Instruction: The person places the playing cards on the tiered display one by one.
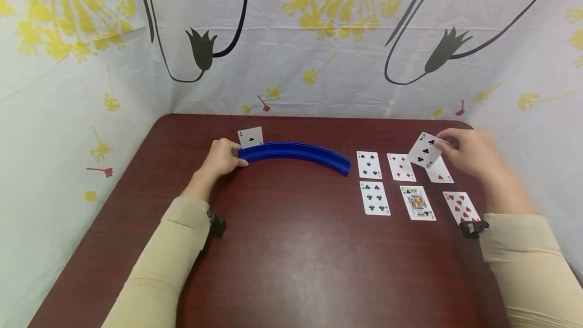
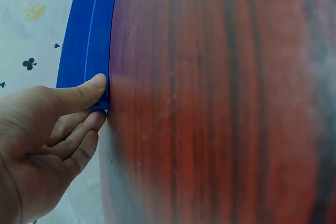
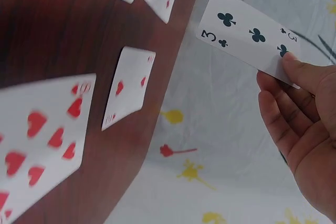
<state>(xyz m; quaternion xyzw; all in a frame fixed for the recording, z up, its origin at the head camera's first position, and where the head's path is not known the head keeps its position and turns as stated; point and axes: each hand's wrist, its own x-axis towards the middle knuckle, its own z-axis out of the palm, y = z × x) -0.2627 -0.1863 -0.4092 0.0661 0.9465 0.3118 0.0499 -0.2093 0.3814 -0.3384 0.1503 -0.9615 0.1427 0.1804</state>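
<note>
A curved blue card holder (image 1: pixel 296 150) lies toward the back of the table, and an ace of clubs (image 1: pixel 251 137) stands in its left end. My left hand (image 1: pixel 222 157) pinches that end; in the left wrist view the thumb presses on top of the blue holder (image 2: pixel 90 30) with the fingers beneath. Over on the right, my right hand (image 1: pixel 469 152) holds a three of clubs (image 3: pixel 252 34) by one edge, raised above the table. Below it lie a diamond card (image 1: pixel 401 167) and a two of hearts (image 3: pixel 129 86), the latter partly covered in the head view.
Face up on the right half lie a five of spades (image 1: pixel 368 165), a six of clubs (image 1: pixel 375 198), a king of clubs (image 1: pixel 417 203) and an eight of hearts (image 1: pixel 460 206). The dark red table (image 1: pixel 309 257) meets a patterned cloth wall (image 1: pixel 337 90) behind.
</note>
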